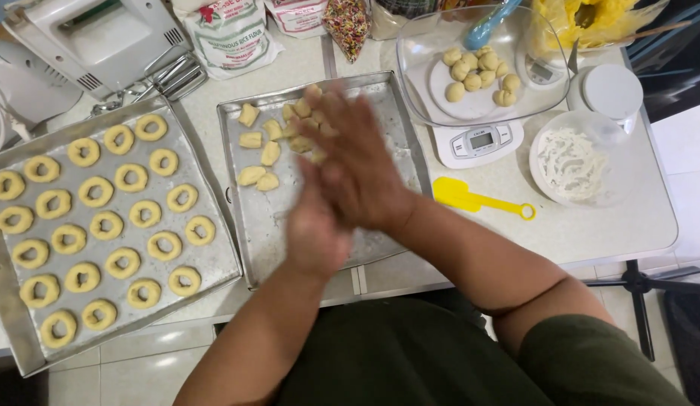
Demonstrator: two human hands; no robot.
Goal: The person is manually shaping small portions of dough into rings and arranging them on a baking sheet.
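Rolling step, I judge: right hand (357, 169) pressed flat over left hand (316, 233), palms together above the middle tray (252, 225); any dough between them is hidden. Cut dough pieces (263, 150) lie beside. Next calls for shaping a ring like those on the left tray (215, 263).

Around the grey metal middle tray (380, 98): pale yellow dough pieces (260, 158) inside it, pale yellow dough rings (102, 218) left, a bright yellow plastic scraper (470, 199) right, multicoloured sprinkles (348, 26) above.

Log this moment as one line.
hands: right hand pressed over left hand | above: middle tray with dough pieces | left tray: dough rings
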